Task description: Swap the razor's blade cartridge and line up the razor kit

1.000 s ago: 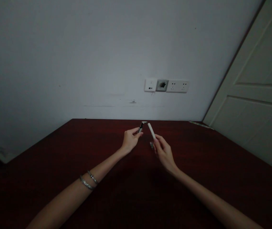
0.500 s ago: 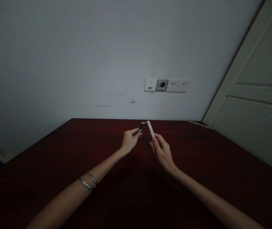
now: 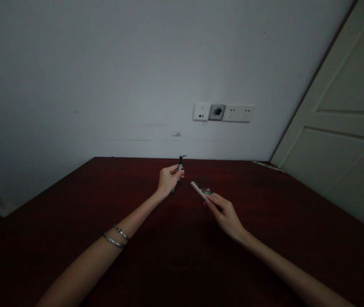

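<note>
My left hand pinches a slim upright tool with a black upper part, a pale middle and a small thin tip bent to the right. A dark greenish end of something shows below these fingers; whether it belongs to the tool I cannot tell. To the right, my right hand is closed on a white stick, tilted with its free end up and to the left. Beside those fingers is a small clear object with some green, partly hidden by the hand. The tool and the stick are apart.
Both hands are above a dark red wooden table. Its far edge meets a pale wall with a row of sockets. A panelled pale door stands at the right. A thin strip lies at the far right corner.
My right hand has moved down and to the right, and the white stick now tilts further left. My left hand has shifted slightly left, its tool now more upright. The gap between stick and tool has widened.
</note>
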`<state>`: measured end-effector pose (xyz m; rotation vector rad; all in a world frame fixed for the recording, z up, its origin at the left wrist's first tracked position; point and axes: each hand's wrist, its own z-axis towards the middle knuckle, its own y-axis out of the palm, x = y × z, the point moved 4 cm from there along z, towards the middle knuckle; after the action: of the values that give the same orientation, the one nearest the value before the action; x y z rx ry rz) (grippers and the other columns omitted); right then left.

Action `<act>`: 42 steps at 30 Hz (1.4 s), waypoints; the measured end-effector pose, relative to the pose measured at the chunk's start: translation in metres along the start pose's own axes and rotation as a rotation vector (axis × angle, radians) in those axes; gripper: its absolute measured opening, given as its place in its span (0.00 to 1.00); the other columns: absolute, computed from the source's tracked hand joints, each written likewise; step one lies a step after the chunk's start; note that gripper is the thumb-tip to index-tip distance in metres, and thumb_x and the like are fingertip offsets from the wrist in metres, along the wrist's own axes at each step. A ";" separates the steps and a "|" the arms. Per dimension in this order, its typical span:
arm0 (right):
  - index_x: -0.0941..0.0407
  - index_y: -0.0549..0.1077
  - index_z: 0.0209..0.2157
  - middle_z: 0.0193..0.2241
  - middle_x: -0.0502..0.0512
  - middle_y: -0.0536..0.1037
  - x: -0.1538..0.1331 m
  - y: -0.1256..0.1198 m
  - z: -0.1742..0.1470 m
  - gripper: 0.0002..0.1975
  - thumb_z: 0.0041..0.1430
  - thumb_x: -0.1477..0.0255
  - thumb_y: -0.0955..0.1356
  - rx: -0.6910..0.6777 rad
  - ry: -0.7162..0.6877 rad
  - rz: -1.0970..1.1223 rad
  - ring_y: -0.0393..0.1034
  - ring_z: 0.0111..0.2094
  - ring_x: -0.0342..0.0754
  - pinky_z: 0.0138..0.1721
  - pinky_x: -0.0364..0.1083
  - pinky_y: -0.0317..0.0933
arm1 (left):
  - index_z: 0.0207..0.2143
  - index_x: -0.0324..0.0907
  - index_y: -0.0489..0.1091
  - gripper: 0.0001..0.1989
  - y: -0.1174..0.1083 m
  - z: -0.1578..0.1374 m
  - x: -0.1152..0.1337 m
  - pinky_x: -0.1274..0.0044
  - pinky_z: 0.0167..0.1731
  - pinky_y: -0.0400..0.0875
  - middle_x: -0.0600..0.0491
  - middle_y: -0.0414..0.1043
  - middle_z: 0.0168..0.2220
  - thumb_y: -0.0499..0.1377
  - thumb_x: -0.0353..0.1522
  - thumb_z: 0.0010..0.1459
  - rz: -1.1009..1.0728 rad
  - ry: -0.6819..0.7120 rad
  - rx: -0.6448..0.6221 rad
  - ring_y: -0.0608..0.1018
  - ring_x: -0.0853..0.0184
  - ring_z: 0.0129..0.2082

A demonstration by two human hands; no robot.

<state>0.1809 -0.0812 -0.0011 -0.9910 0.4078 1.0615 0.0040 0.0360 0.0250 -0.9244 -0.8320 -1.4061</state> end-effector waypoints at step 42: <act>0.53 0.75 0.41 0.36 0.56 0.70 0.028 -0.008 0.048 0.12 0.57 0.74 0.63 -0.201 -0.185 -0.260 0.65 0.39 0.48 0.41 0.48 0.61 | 0.32 0.33 0.71 0.10 0.009 -0.004 -0.014 0.81 0.22 0.68 0.51 0.73 0.24 0.63 0.28 0.44 -0.144 -0.180 -0.164 0.76 0.70 0.21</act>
<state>0.1928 -0.0274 0.0077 -1.0796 0.0187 0.9592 0.0126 0.0381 0.0103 -1.1487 -0.9429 -1.5496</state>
